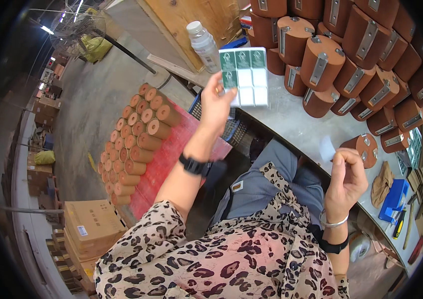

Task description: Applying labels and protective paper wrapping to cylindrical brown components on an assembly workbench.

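Note:
My left hand [215, 107] pinches a sheet of green square labels [243, 78] by its lower left corner, above the table's near edge. Green labels fill the top row and one square below it; the other squares are blank white. My right hand [346, 177] is closed, with thumb and forefinger pinching a small pale label [327, 148] that looks slightly blurred. Just beyond that hand, a reddish-brown cylinder [363, 149] stands on the table, its round end facing up. Many similar cylinders with metal strips [322, 62] are stacked at the far right.
A white-capped plastic bottle [204, 46] stands behind the sheet. On the table's right lie a crumpled brown cloth-like piece [382, 184], a blue tool [394, 200] and a yellow-black screwdriver [399, 224]. Left, tan cylinders [136, 134] crowd a red board [164, 162]; cardboard boxes [92, 226] stand nearer.

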{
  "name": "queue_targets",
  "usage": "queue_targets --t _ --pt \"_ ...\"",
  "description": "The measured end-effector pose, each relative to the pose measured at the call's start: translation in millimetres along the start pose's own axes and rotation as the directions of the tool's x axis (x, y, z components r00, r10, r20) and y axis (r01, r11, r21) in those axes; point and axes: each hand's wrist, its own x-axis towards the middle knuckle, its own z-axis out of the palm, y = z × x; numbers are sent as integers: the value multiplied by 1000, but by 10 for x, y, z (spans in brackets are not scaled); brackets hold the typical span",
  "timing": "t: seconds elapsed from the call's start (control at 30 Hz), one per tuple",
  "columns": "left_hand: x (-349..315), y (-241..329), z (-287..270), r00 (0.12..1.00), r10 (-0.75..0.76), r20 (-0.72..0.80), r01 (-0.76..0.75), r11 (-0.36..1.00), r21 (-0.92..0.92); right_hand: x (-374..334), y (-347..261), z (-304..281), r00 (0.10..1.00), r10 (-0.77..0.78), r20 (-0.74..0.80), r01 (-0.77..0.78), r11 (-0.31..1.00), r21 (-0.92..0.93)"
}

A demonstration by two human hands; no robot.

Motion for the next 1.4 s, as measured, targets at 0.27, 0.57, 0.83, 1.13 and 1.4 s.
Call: queue_targets --t 0.27,0.57,0.83,1.13,1.4 --pt "626 -542 170 798 602 -28 -261 387 884 -114 -45 -74 1000 -2 -27 -3 983 -185" --pt "-1153 287 1034 735 -264 624 274 958 82 -58 157 -71 964 -264 32 245 833 -496" --pt "-1208 335 1173 721 -388 574 487 873 -22 -99 163 -118 932 -348 106 350 781 -517" --pt "-1137 273 1204 666 -401 630 530 848 -20 -149 34 -296 971 -212 113 237 920 -312" --pt "-1191 218 1383 515 -275 811 386 920 67 -230 54 -497 970 238 -43 -241 968 -76"
